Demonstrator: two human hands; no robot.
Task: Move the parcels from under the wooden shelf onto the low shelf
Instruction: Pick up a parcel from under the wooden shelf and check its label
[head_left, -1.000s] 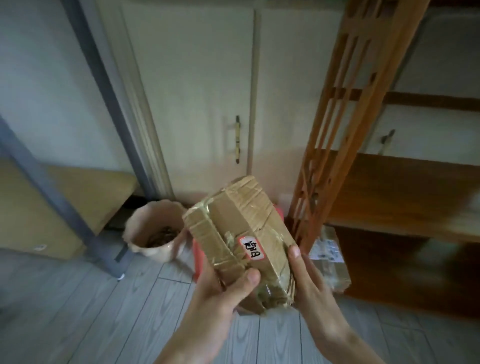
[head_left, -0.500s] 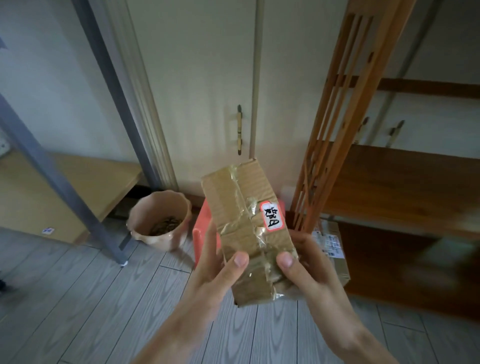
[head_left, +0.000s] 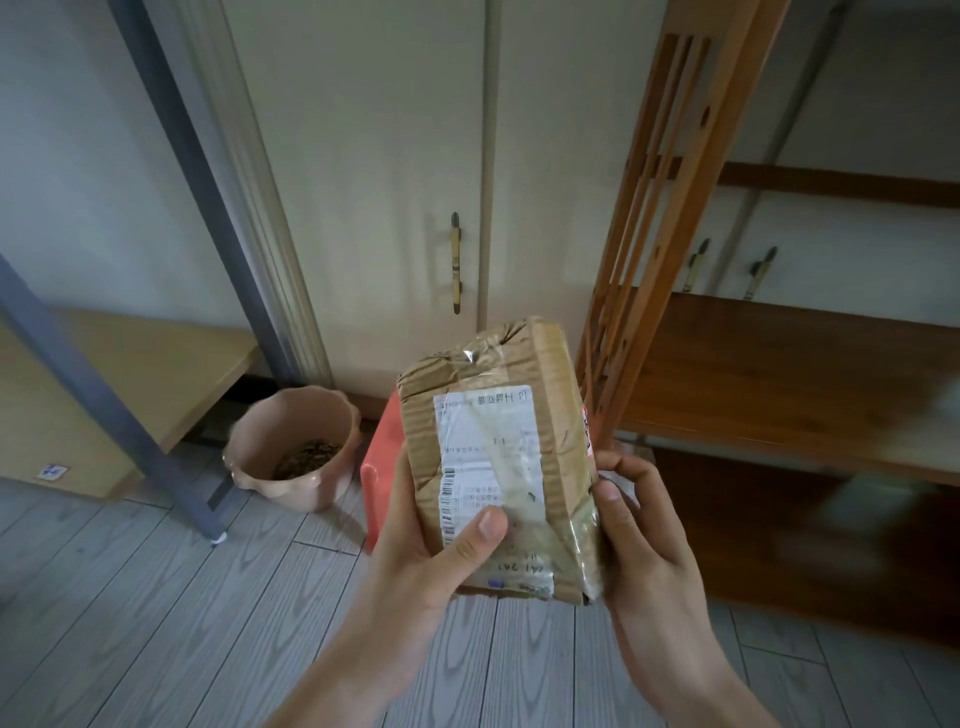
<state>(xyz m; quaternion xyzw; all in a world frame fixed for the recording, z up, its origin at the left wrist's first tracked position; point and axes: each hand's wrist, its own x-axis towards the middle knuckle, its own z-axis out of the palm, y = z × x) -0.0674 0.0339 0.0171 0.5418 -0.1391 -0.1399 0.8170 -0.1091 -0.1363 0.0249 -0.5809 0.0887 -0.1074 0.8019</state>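
I hold a taped brown cardboard parcel (head_left: 498, 441) upright in front of me, its white shipping label facing me. My left hand (head_left: 431, 540) grips its left side, thumb across the label. My right hand (head_left: 644, 535) holds its right edge. The wooden shelf (head_left: 779, 384) stands to the right, its slatted side just behind the parcel. The pale low shelf (head_left: 130, 364) lies at the left behind grey metal legs. The floor under the wooden shelf is dark and blurred, mostly hidden by the parcel and my right hand.
A pink pot (head_left: 293, 447) with dry brown matter sits on the grey plank floor left of the parcel. A red-orange box (head_left: 382, 467) stands behind my left hand. Cream cupboard doors (head_left: 389, 182) with a handle fill the back wall. A grey metal leg (head_left: 93, 395) slants across the low shelf.
The parcel has been turned in both hands: its small red-rimmed sticker went round to the right edge and the white shipping label now faces me. The view has tilted slightly upward.
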